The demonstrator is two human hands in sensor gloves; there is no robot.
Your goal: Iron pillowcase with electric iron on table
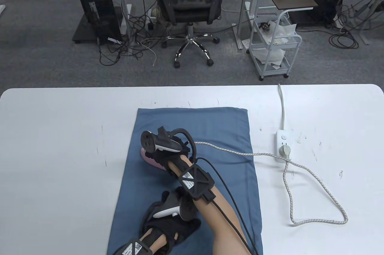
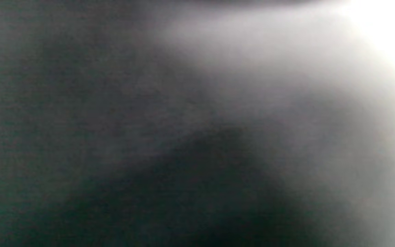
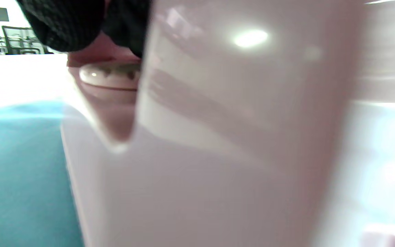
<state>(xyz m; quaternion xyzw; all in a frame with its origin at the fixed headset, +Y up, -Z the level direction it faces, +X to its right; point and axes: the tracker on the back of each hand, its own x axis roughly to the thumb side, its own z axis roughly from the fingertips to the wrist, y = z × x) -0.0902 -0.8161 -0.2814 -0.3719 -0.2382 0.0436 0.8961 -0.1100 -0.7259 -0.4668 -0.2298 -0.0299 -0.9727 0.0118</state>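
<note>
A blue pillowcase (image 1: pixel 210 125) lies flat on the white table (image 1: pixel 60 147). My right hand (image 1: pixel 163 151) grips the handle of a pink electric iron (image 1: pixel 150 159) that stands on the pillowcase's left middle. In the right wrist view the iron's pink body (image 3: pixel 218 137) fills the frame, with my gloved fingers (image 3: pixel 81 24) at the top and the pillowcase (image 3: pixel 19 171) at the left. My left hand (image 1: pixel 174 225) rests flat on the pillowcase near its front edge. The left wrist view is a dark blur.
The iron's braided cord (image 1: pixel 300 174) runs right across the table to a white power strip (image 1: pixel 283 147), looping towards the front. Beyond the table's far edge stand an office chair (image 1: pixel 189 5) and a white cart (image 1: pixel 274 47).
</note>
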